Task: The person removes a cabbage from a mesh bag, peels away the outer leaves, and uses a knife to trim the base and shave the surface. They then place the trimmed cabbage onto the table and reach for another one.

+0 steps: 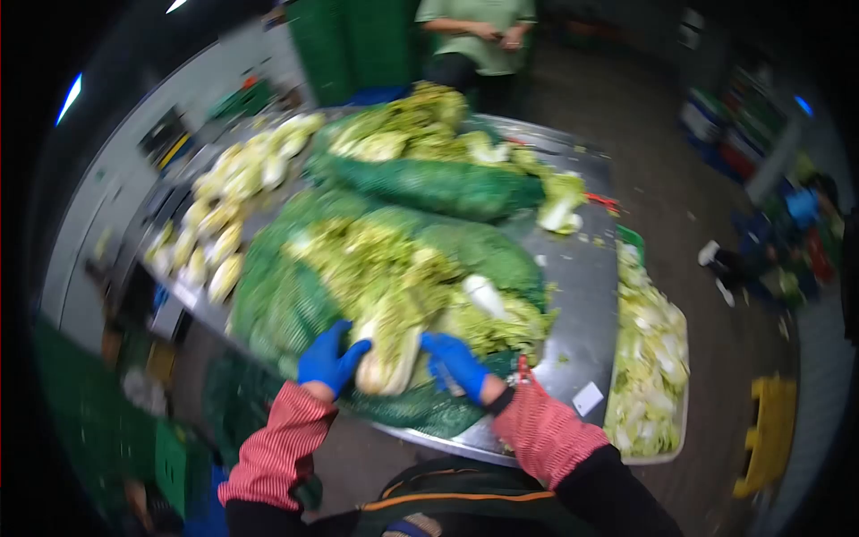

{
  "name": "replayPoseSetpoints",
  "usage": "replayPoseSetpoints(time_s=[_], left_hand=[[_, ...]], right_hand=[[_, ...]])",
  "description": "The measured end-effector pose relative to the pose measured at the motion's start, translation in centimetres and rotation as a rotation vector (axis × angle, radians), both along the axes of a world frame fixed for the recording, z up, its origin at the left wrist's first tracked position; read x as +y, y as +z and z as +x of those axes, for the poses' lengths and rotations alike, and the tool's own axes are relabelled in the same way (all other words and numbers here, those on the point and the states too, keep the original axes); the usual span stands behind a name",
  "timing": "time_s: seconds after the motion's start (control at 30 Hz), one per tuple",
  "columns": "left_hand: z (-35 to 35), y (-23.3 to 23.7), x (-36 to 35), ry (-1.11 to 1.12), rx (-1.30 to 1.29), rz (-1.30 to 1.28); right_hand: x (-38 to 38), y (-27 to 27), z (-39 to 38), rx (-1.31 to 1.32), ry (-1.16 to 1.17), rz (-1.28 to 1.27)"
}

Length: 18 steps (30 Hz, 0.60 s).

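A napa cabbage (pixel 388 360) lies at the near edge of the metal table, on green netting (pixel 429 410), between my two blue-gloved hands. My left hand (pixel 329 360) is beside its left side, thumb and fingers apart. On the right, my right hand (pixel 455 365) is near the cabbage; something small and pale, too blurred to name, shows at its fingers. Loose leaves (pixel 358 259) spread behind the cabbage over the net. A red-handled tool (pixel 524 369) is just right of my right hand.
Trimmed cabbages (pixel 228 242) line the table's left side. A second net (pixel 438 186) with leaves lies farther back. A crate of leaves (pixel 646 367) stands right of the metal table (pixel 586 304), which bears a white card (pixel 587 399). A person (pixel 483 36) stands behind it.
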State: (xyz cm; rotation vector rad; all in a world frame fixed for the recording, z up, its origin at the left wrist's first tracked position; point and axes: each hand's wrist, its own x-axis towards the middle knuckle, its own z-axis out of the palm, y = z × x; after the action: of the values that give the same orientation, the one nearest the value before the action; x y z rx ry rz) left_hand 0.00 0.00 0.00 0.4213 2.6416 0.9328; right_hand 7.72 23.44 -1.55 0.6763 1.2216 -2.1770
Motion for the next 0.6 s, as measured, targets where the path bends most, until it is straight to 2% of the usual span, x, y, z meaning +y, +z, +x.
replayPoseSetpoints(time_s=[0.03, 0.07, 0.1, 0.17, 0.23, 0.27, 0.4, 0.43, 0.5, 0.53, 0.57, 0.6], left_hand=[[-1.1, -1.1, -0.5, -0.062, 0.15, -0.083], [-2.8, -2.2, -1.2, -0.077, 0.123, -0.17], [-11.9, 3.8, -3.3, -0.064, 0.347, -0.428], [-12.7, 4.4, -1.5, -0.153, 0.209, -0.579], [-13.4, 3.3, -1.3, -0.167, 0.241, -0.56], [-12.9, 3.2, -1.1, -0.155, 0.257, -0.563], [-10.2, 5.1, 0.5, -0.225, 0.488, -0.405], [-8.7, 6.0, 1.3, -0.235, 0.573, -0.383], [-6.1, 7.1, 3.5, -0.197, 0.55, -0.23], [-4.6, 7.8, 5.2, -0.149, 0.4, -0.011], [-4.1, 6.5, 6.3, -0.216, 0.388, 0.143], [-1.8, 8.4, 8.4, -0.21, 0.227, 0.043]], right_hand=[[-1.2, -1.9, -0.4, 0.002, 0.05, 0.395], [-3.5, -0.6, -1.4, -0.011, -0.024, 0.471], [-6.3, -0.5, -10.7, 0.251, -0.055, 0.282], [-6.3, -2.2, -11.0, 0.205, -0.104, 0.244], [-6.2, -0.7, -11.0, 0.201, -0.09, 0.321], [-6.1, -1.1, -10.6, 0.285, -0.05, 0.305], [-5.2, 0.2, -6.9, 0.363, -0.232, 0.341], [-4.4, 0.7, -5.6, 0.458, -0.276, 0.498], [-2.2, 0.8, -3.5, 0.567, -0.288, 0.884], [-0.6, 2.1, -2.0, 0.657, -0.344, 0.917], [1.3, 3.5, -0.5, 0.747, -0.406, 0.944], [3.3, 4.5, 0.8, 0.804, -0.394, 1.191]])
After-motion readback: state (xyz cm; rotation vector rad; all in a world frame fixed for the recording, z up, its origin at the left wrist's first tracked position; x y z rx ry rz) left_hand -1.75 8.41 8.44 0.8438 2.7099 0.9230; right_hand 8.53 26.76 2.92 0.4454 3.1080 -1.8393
